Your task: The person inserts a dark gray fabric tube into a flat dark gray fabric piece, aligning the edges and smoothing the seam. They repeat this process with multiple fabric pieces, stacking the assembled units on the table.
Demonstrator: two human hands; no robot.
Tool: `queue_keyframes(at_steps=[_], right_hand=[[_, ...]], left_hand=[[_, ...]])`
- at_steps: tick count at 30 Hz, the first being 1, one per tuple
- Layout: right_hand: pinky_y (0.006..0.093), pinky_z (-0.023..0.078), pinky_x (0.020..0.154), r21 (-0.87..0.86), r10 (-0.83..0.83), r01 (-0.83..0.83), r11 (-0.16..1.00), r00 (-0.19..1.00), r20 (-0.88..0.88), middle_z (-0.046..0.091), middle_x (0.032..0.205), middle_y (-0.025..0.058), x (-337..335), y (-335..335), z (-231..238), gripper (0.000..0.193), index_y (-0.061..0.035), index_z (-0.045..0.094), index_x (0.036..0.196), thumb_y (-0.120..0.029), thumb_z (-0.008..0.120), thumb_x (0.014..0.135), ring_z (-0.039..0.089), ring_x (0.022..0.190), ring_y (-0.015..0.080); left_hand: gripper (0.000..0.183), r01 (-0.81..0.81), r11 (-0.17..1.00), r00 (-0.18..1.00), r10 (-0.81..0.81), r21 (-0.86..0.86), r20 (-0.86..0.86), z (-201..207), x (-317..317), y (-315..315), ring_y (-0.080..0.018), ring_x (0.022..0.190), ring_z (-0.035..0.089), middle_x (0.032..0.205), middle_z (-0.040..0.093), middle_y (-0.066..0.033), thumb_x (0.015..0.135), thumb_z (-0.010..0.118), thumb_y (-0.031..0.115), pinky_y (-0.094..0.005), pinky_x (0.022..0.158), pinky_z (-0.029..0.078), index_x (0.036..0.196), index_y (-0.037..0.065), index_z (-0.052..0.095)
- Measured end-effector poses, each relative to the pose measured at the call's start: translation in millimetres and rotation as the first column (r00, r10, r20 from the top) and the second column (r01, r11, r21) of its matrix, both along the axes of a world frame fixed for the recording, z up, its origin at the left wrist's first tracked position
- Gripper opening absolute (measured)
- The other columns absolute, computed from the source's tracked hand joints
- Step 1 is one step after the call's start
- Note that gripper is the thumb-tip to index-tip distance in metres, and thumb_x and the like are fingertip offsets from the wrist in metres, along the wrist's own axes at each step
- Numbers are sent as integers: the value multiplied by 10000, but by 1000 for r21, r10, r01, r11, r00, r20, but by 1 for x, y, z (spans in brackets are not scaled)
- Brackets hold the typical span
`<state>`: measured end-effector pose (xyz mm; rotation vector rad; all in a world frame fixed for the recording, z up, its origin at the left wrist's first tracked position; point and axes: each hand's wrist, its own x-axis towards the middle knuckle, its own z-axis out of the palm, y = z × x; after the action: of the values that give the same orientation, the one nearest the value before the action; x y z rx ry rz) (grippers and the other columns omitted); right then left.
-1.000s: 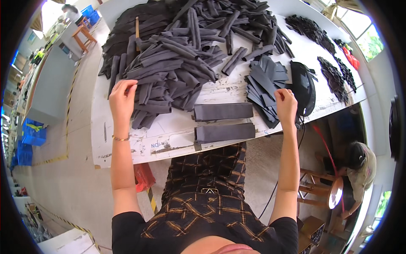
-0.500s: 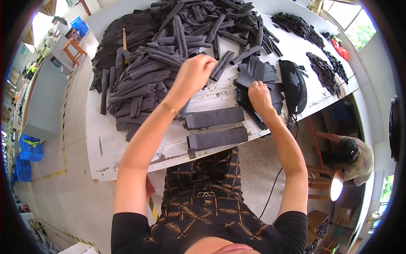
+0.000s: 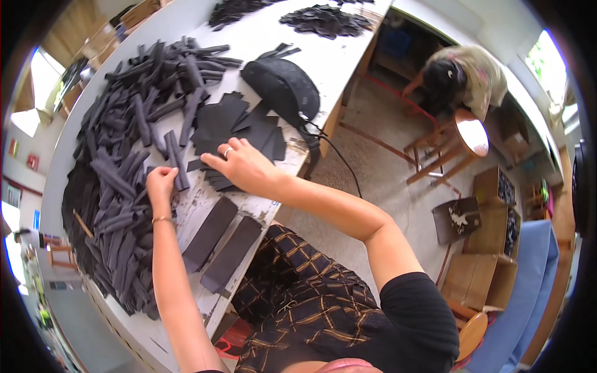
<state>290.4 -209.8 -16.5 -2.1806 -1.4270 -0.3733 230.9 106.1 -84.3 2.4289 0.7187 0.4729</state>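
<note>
My left hand (image 3: 163, 184) is closed in a pinch beside a rolled dark-grey fabric strip (image 3: 176, 160); whatever lies between its fingertips is hidden. My right hand (image 3: 247, 166) reaches over the near side of a fanned stack of flat dark fabric pieces (image 3: 221, 121), its fingers stretched and partly apart. The corner of one small dark piece (image 3: 195, 165) pokes out by its fingertips. Two flat, folded dark fabric panels, one (image 3: 211, 233) behind the other (image 3: 233, 256), lie side by side near the table's front edge.
A big heap of rolled dark strips (image 3: 118, 180) covers the table's left side, with a wooden stick (image 3: 83, 222) on it. Beyond the stack sits a black curved pouch (image 3: 283, 87) by a hanging cable (image 3: 348, 163). Another person (image 3: 466, 78) bends near a wooden stool (image 3: 471, 133); cardboard boxes (image 3: 479, 280) stand right.
The view has swung to the right. My left hand has come down beside a rolled strip, and my right hand has shifted to the stack's near side with its fingers extended.
</note>
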Motion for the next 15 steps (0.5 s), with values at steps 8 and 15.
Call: queue_keyframes(at_steps=[8,15], right_hand=[[429,426,926,142,-62,87,986,983,-173,533,1129,210,4,-49,-17,602,51,488,1351,-133,707,821,486,1057,348],[428,432,941,106,-1,41,993,934,-358,492,1156,239,-14,-72,-13,615,130,475,1318,-167,623,801,462,1058,361]], left_hand=[[307,237,538,936,96,-809,338,62,-38,-45,-272,956,691,1135,677,-182,980,551,146,-337,823,558,1202,-65,539],[409,425,257,845,232,-868,482,51,-85,-31,-224,1172,615,1284,622,-140,988,519,44,-320,977,542,1385,-44,475]])
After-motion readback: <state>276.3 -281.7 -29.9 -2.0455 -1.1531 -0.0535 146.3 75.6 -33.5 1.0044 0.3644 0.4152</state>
